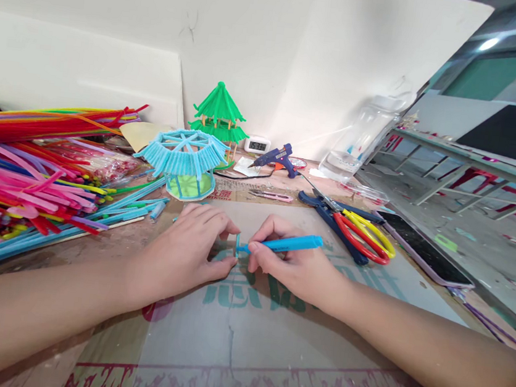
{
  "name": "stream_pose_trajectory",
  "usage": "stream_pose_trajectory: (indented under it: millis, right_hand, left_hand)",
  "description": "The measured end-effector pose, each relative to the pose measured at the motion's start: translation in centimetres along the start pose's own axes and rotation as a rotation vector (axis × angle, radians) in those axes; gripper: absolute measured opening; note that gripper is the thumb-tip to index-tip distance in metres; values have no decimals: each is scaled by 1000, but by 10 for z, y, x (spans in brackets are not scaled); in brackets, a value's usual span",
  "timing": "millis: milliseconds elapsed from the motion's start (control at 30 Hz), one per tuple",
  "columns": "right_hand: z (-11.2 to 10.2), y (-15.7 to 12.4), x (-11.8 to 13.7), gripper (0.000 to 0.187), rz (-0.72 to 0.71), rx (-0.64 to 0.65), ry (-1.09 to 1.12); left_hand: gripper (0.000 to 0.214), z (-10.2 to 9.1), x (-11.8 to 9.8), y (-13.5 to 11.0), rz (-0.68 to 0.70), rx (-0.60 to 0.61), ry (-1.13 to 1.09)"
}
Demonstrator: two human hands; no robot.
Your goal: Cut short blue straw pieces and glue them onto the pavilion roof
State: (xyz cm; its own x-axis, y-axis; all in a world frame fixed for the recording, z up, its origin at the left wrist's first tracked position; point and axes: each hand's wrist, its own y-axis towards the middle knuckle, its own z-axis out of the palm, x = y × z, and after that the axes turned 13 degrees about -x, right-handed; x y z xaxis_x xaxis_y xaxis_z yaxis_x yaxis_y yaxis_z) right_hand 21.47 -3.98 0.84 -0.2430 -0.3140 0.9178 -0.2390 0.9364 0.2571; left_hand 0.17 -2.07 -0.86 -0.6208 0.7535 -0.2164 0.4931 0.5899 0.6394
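Observation:
My right hand is closed round a blue marker pen, whose tip points left. My left hand pinches a short blue stick piece upright on the cardboard sheet, and the marker tip touches that piece. Both hands rest on the cardboard in the middle of the view. Behind them stands a light blue roof model made of fuzzy sticks on a green base.
A heap of coloured fuzzy sticks fills the left side. A green pavilion model, a small clock and a blue glue gun stand at the back. Scissors, a small cutter and a phone lie to the right.

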Motion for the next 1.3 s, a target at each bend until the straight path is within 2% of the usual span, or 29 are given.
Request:
stream_pose_trajectory:
  millis: [133,333,567,733,933,1033,1100,1167,1233,1300]
  right_hand:
    - [-1,-2,1,16,12,28,-20]
    - [-1,-1,1,15,15,-38,-2]
    - [-1,-1,1,16,46,42,-22]
    - [-1,-1,0,15,19,-31,-11]
    - [-2,-2,2,18,25,37,-16]
    - [-4,-4,2,11,-43,-38,36]
    - [-6,-4,1,11,-123,-108,69]
    - [-8,-2,-2,11,-143,-129,89]
    - [-9,-1,-4,7,-95,-86,120]
    - [-9,1,-5,12,-30,-22,182]
  left_hand:
    - [22,0,0,0,13,-11,8]
    - [20,0,-1,1,-10,3,9]
    - [22,0,0,0,0,-7,12]
    - [19,-1,-1,0,-23,6,3]
    - [20,-2,-1,0,-15,8,4]
    - [21,-3,-2,1,-29,-2,-16]
    - [21,-5,-4,2,-23,-20,-35]
    - [24,-7,-4,3,-2,-39,-56]
    - [28,-8,-5,2,21,-50,-75]
    - [30,-9,-5,2,41,-51,-80]
